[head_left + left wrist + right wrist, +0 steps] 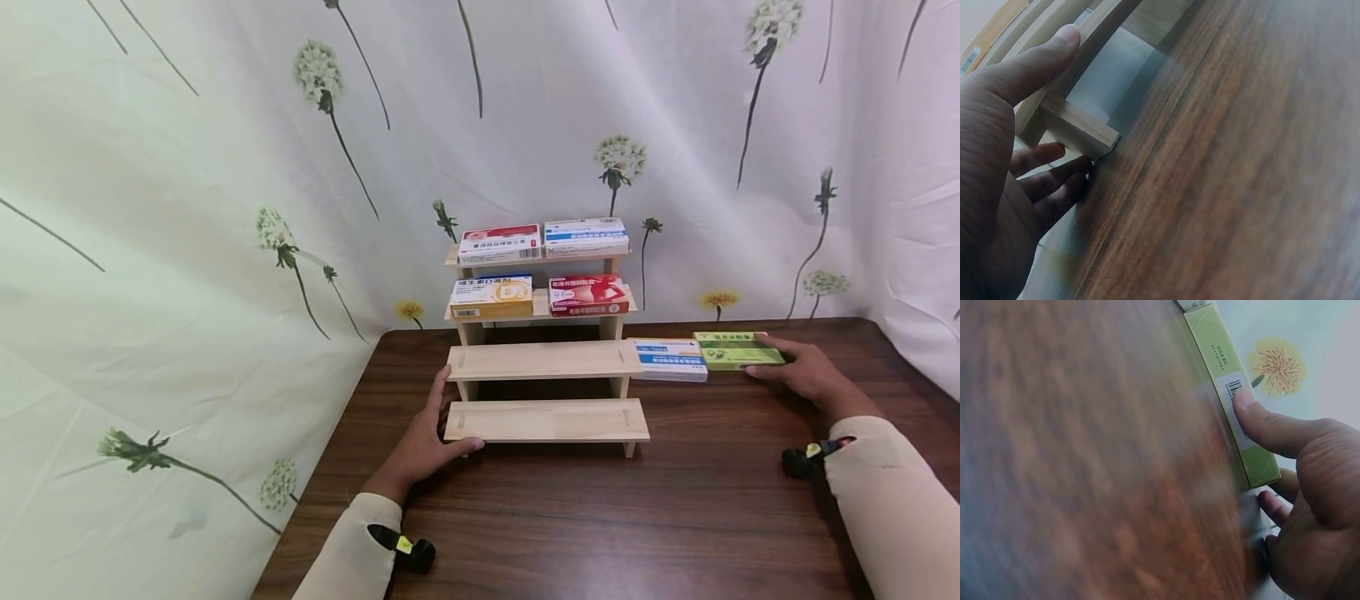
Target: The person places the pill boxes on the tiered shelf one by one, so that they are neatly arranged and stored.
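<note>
A stepped wooden rack [547,421] stands on the table. My left hand [423,446] grips its left end, the thumb along the front edge of the lowest shelf and the other fingers by the side; in the left wrist view they curl near the rack's foot [1082,128]. My right hand [806,371] pinches the right end of a green medicine box [737,351], its thumb on the barcode side in the right wrist view. Left of the green box, close against it, lies a blue-and-white medicine box [667,360] beside the rack.
On the top shelf lie a red-and-white box [500,245] and another blue-and-white box [587,237]. The shelf below holds a yellow-and-white vitamin D box [491,297] and a red box [588,296]. Behind the brown table [570,525] hangs a flower-printed cloth [525,108].
</note>
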The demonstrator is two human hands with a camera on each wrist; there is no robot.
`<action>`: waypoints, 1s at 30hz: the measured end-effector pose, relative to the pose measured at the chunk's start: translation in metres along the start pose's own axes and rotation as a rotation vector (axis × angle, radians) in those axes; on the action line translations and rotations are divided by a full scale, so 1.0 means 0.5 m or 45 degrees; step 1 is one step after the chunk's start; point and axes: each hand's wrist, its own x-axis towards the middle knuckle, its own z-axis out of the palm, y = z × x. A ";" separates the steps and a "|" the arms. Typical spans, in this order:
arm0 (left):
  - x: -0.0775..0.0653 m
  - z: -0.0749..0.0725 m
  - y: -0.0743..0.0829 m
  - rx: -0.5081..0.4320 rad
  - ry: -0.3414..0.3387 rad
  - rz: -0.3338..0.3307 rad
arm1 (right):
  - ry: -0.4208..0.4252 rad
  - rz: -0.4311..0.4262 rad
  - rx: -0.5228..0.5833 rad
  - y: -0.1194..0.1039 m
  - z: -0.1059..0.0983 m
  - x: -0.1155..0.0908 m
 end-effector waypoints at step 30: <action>-0.003 -0.001 0.000 0.028 0.006 0.007 | 0.167 -0.025 0.042 0.003 0.010 -0.013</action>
